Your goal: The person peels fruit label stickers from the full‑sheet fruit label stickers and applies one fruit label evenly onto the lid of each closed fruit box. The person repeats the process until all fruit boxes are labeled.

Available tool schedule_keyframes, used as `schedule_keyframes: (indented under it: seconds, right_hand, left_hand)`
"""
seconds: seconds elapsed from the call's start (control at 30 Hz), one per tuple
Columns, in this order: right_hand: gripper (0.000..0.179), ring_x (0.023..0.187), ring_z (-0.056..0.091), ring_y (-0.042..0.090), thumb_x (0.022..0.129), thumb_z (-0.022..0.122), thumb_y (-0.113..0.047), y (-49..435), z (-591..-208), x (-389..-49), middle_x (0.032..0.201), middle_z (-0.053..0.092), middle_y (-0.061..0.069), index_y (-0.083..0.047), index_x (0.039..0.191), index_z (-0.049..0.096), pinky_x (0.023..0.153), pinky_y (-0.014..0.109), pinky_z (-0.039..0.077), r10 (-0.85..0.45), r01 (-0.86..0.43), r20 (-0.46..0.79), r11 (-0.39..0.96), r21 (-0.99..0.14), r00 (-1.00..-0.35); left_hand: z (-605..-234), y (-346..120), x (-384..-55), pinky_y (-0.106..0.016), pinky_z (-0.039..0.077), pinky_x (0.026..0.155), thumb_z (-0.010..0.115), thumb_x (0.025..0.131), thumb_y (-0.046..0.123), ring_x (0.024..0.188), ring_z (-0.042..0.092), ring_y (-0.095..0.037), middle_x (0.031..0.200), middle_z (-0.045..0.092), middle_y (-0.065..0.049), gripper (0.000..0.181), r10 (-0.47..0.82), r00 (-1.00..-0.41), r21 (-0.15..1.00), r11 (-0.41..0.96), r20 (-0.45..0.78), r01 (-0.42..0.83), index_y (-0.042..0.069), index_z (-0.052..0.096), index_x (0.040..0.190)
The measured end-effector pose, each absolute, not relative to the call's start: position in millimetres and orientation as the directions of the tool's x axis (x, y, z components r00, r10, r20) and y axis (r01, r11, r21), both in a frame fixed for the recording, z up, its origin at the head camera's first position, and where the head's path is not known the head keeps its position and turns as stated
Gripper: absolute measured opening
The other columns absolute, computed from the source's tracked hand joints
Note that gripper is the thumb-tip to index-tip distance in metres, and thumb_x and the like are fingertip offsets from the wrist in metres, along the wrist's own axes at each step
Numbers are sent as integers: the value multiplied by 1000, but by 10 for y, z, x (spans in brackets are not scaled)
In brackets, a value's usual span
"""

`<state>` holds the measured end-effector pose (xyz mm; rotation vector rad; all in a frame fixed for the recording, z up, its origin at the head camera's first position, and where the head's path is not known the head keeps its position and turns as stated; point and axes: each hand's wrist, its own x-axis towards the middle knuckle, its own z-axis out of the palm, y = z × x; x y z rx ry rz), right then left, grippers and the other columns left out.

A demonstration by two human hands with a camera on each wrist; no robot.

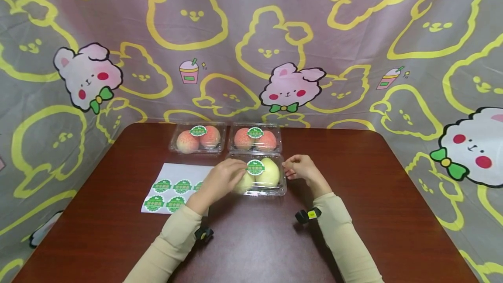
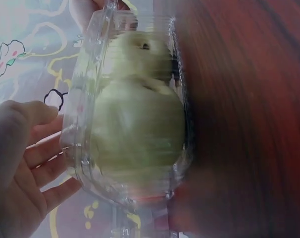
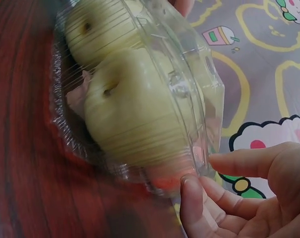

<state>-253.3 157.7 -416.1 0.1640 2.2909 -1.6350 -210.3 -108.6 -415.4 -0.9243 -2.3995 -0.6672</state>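
Note:
A clear plastic fruit box with two pale yellow, apple-like fruits stands on the table between both hands. Its lid bears a round green-and-white sticker. My left hand is at the box's left side; in the left wrist view its loosely extended fingers meet the lid's edge. At the right side, my right hand has thumb and fingertips on the rim near a corner, pinching it. Left of the box lies a white sheet of green stickers, partly hidden by the left hand.
Behind stand two more clear boxes of reddish peaches, one at the left and one at the right, each with a green sticker. The brown table ends at a patterned curtain at the back and sides.

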Motion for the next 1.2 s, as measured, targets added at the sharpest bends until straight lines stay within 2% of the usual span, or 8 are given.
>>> schedule_keyframes:
  seconds: [0.33, 0.63, 0.8, 1.07, 1.2]
  right_hand:
    - [24, 56, 59, 8, 93, 59, -10, 1619, -4195, -2454, 67, 62, 0, 11, 104, 57, 56, 23, 56, -168, 269, -342, 345, -899, -925]
    - [27, 57, 59, 6, 96, 55, -10, 1627, -4217, -2404, 69, 60, -1, 13, 108, 56, 58, 23, 56, -206, 260, -348, 358, -897, -915]
    - [29, 58, 60, 6, 96, 54, -10, 1631, -4200, -2365, 70, 61, -1, 15, 110, 55, 59, 23, 56, -233, 250, -343, 351, -902, -910]
    - [30, 59, 60, 7, 97, 53, -10, 1638, -4211, -2328, 72, 61, 0, 15, 112, 55, 62, 26, 58, -249, 248, -347, 356, -901, -904]
    - [29, 59, 61, 7, 97, 53, -10, 1649, -4218, -2311, 71, 61, 1, 15, 112, 55, 60, 25, 57, -243, 261, -359, 358, -897, -901]
  left_hand:
    - [-4142, -1212, -2120, -35, 55, 89, 67, 87, 10, 97, 68, -23, 99, 73, -7, 12, 322, -773, 403, 708, 547, 580, 7, 73, 98]
    - [-4158, -1318, -2133, -39, 56, 81, 67, 87, 8, 90, 71, -26, 95, 74, -10, 11, 215, -826, 449, 754, 521, 479, 5, 73, 95]
    - [-4171, -1364, -2131, -42, 56, 80, 67, 87, 9, 91, 71, -30, 96, 74, -14, 13, 154, -873, 490, 776, 462, 396, 3, 73, 97]
    - [-4224, -1426, -2123, -41, 56, 73, 65, 88, 10, 82, 69, -27, 96, 75, -16, 15, 132, -910, 526, 779, 393, 340, 2, 73, 99]
    - [-4225, -1432, -2105, -41, 55, 73, 65, 89, 13, 80, 68, -26, 98, 74, -16, 19, 129, -942, 551, 783, 308, 288, 2, 72, 101]
